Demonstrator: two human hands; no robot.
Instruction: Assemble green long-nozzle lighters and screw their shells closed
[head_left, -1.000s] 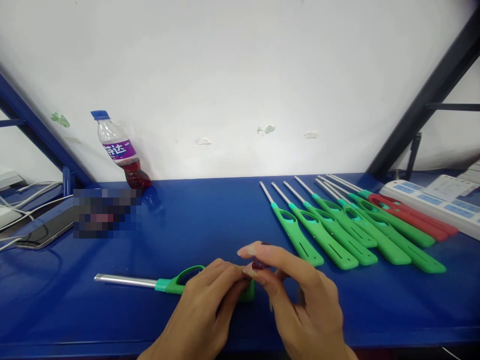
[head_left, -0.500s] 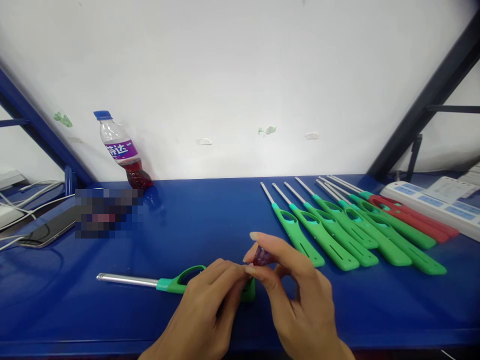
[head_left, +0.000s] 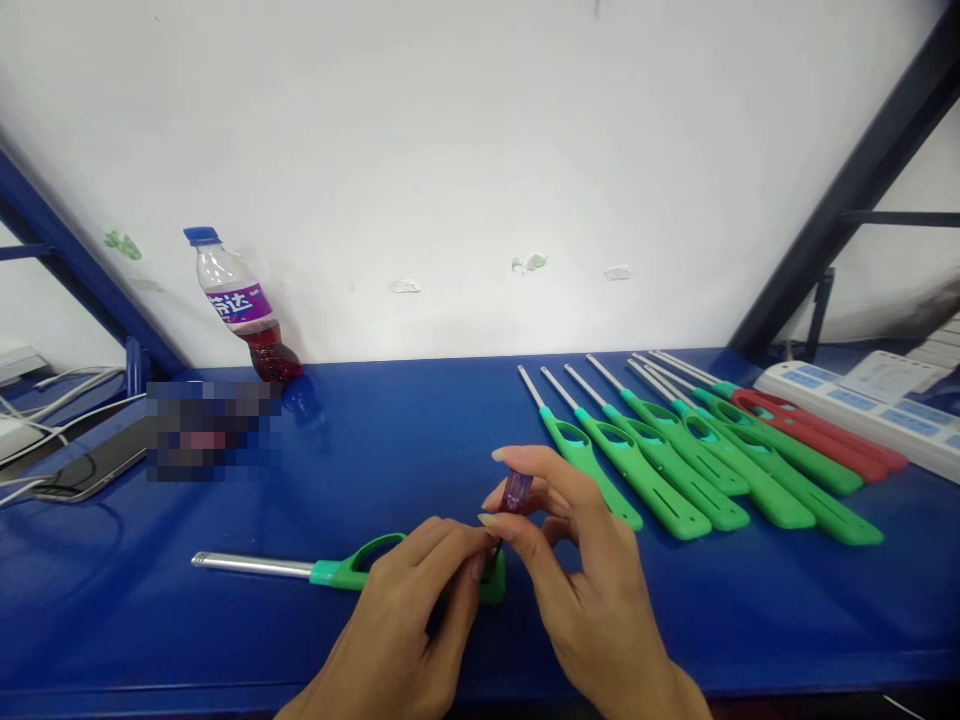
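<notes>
A green long-necked lighter (head_left: 345, 572) lies on the blue table near its front edge, its metal tube pointing left. My left hand (head_left: 424, 610) rests over its handle, fingers closed and pressed together near the handle's right end; what the fingertips pinch is hidden. Just to the right, my right hand (head_left: 592, 580) holds a small purple screwdriver handle (head_left: 516, 491) upright between thumb and fingers. Its thin dark shaft points down toward the left fingertips and the lighter's end.
Several green lighters (head_left: 652, 480) and red ones (head_left: 825, 435) fan out at the right, beside a white power strip (head_left: 862, 410). At the back left a bottle (head_left: 244, 305) leans by the wall. A phone (head_left: 97, 460) and white cables lie on the left.
The purple handle now stands more upright and slightly higher, with my right fingers raised and shifted a little left. The whole view has shifted slightly.
</notes>
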